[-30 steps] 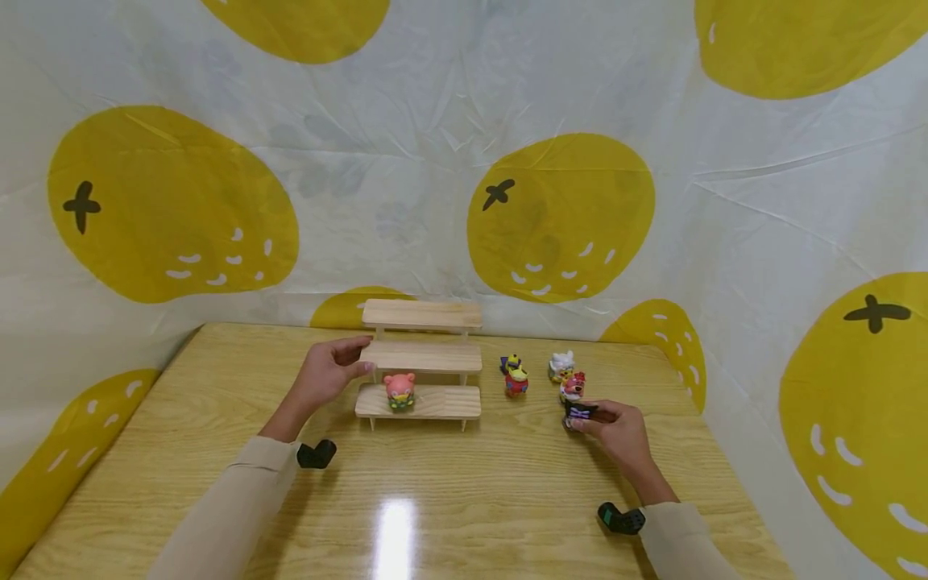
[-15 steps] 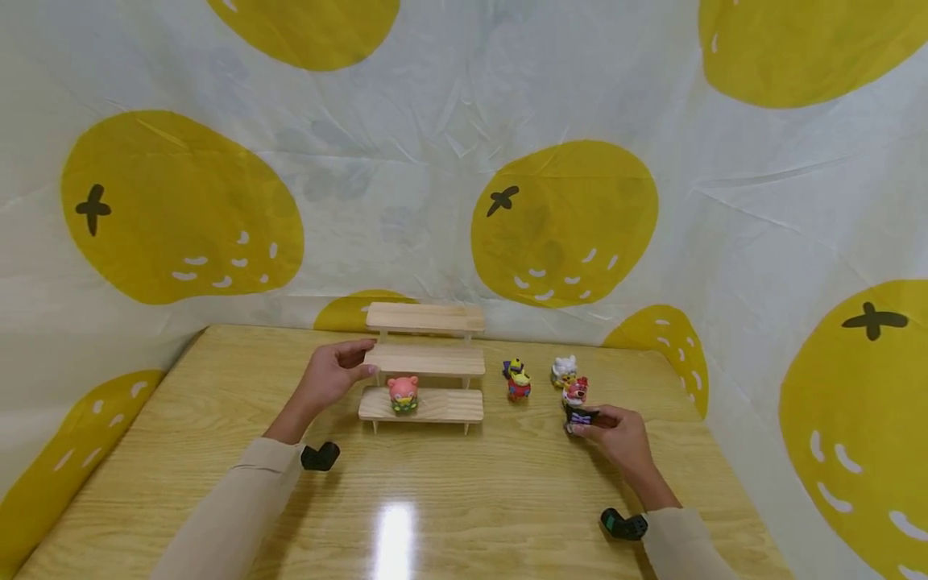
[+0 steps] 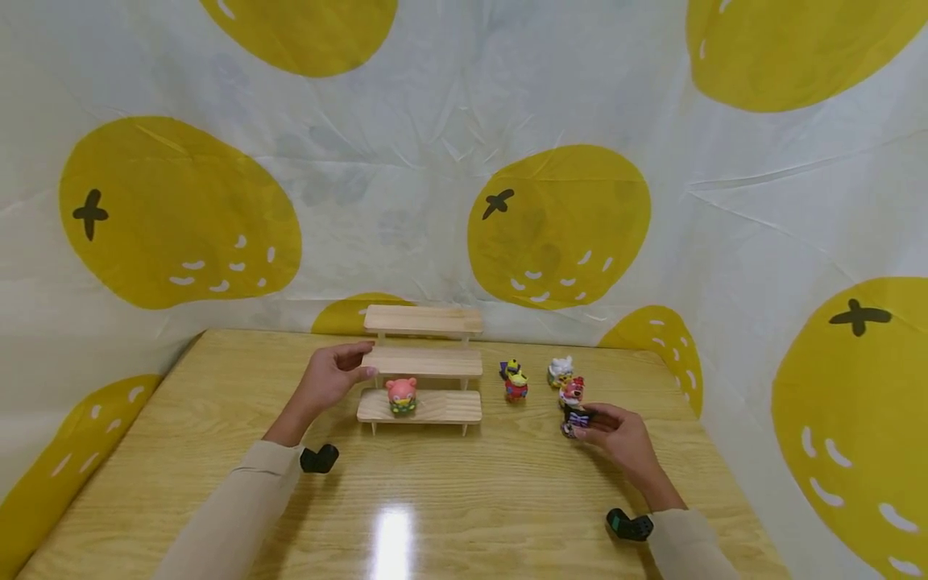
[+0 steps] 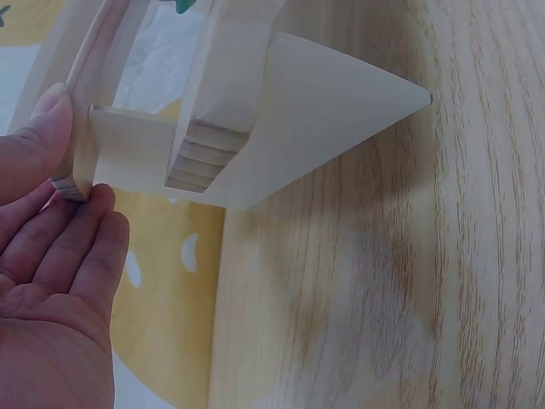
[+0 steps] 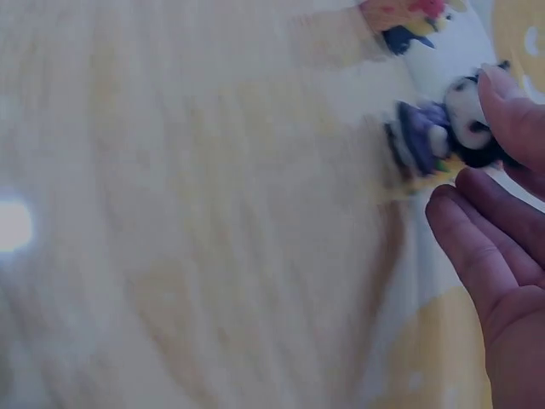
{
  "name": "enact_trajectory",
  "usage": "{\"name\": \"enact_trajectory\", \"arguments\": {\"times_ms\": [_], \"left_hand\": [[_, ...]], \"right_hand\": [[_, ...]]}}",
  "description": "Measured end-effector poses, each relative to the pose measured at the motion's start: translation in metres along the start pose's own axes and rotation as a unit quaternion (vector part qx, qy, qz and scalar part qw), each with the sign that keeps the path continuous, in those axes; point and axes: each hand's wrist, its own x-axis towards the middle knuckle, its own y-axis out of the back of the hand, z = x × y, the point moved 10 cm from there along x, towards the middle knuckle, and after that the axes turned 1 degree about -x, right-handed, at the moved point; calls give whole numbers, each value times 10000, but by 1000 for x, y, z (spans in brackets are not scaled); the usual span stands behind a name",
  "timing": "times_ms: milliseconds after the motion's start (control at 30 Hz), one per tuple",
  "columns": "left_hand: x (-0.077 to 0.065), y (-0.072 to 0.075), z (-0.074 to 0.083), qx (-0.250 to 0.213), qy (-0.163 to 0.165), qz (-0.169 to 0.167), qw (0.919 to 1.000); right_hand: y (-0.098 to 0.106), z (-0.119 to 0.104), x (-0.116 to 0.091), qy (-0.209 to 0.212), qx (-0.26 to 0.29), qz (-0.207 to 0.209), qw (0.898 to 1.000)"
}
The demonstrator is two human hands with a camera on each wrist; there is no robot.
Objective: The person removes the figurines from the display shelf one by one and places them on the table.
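My left hand (image 3: 333, 377) holds the left end of the middle tier of a three-tier wooden display stand (image 3: 422, 362). In the left wrist view the thumb (image 4: 51, 128) lies on top of that board and the fingers are beneath it. A pink figurine (image 3: 402, 396) sits on the lowest tier, left of its middle. My right hand (image 3: 622, 441) pinches a small figurine with a black hood and purple outfit (image 5: 421, 128) by its head, between thumb and fingers. Whether its base touches the table is unclear.
Just behind the held figurine stand a red-and-white figurine (image 3: 572, 392) and a white one (image 3: 560, 371). Between them and the stand are a red-and-yellow figurine (image 3: 516, 386) and a purple-and-yellow one (image 3: 511, 369). A patterned cloth (image 3: 406, 201) hangs behind the table (image 3: 493, 499).
The head view has shifted slightly. Both hands keep their holds, and the black-hooded figurine shows a little more of its base beside the right hand.
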Motion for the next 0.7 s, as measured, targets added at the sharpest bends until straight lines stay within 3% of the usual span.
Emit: {"name": "enact_trajectory", "arguments": {"times_ms": [267, 700], "left_hand": [[-1, 2, 0, -3, 4, 29, 10000], [1, 1, 2, -76, -111, 89, 9999]], "right_hand": [[30, -18, -7, 264, -151, 487, 9984], [42, -41, -8, 470, -143, 850, 9952]]}}
